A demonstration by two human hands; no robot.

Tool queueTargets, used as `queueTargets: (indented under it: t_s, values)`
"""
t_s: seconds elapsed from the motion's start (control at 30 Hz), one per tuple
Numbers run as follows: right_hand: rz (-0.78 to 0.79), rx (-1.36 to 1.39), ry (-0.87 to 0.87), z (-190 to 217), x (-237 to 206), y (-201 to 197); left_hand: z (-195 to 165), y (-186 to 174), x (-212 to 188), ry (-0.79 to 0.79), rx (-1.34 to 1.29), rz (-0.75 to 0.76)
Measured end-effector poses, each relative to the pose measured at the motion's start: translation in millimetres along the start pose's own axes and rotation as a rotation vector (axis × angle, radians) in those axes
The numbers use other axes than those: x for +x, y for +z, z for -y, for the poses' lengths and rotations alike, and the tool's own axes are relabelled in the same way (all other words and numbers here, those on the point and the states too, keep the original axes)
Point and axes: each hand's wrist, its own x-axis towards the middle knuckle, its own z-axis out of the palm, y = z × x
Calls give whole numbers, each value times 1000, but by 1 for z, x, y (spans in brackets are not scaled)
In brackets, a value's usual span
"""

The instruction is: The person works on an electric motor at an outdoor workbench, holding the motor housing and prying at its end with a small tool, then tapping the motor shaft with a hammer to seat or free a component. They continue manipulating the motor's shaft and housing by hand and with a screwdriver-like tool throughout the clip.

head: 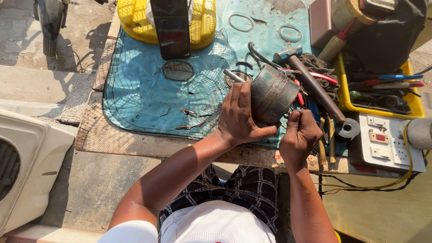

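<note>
Sunlit concrete ground surrounds a wooden workbench (135, 144) covered by a blue mat (139, 94). Near the bench's front edge, the left hand (240, 117) grips a grey, drum-shaped motor (272, 94), fingers pressed together along its left side and thumb hooked under its near rim. The motor is tilted, lifted a little above the mat. The right hand (300, 135) sits just right of the motor's near edge, curled into a tight fist; what its fingers pinch cannot be told. A hammer (310, 81) lies just beyond the motor on a dark rag (321, 65), with red and blue wires beside it. Farther right stands a yellow tray (416, 105) of tools, and near it a white switch box (391, 146). At the far side a dark phone (171, 29) leans on a yellow fan guard (132, 20).
</note>
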Motion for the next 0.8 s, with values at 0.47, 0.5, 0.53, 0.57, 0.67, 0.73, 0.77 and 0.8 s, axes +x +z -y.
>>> queueTargets:
  t_s: [0.47, 0.5, 0.53, 0.57, 0.67, 0.73, 0.77, 0.8]
  values:
    - [45, -63, 120, -33, -114, -99, 0, -3, 2, 23, -85, 35]
    - [13, -59, 123, -38, -121, -105, 0, -4, 2, 39, -74, 27]
    - [-16, -56, 195, -44, -126, -110, 0, -4, 2, 56, -58, 17]
    - [-42, -47, 263, -49, -131, -115, 1, -4, 3, 73, -37, 3]
    - [-65, -32, 306, -60, -138, -123, 3, -6, 3, 46, -46, 32]
    - [-59, -37, 290, -62, -137, -124, 4, -8, 4, 56, -43, 37]
    - [-53, -42, 284, -63, -135, -124, 5, -8, 4, 61, -40, 37]
    - [-45, -47, 279, -61, -132, -125, 6, -9, 5, 64, -23, 43]
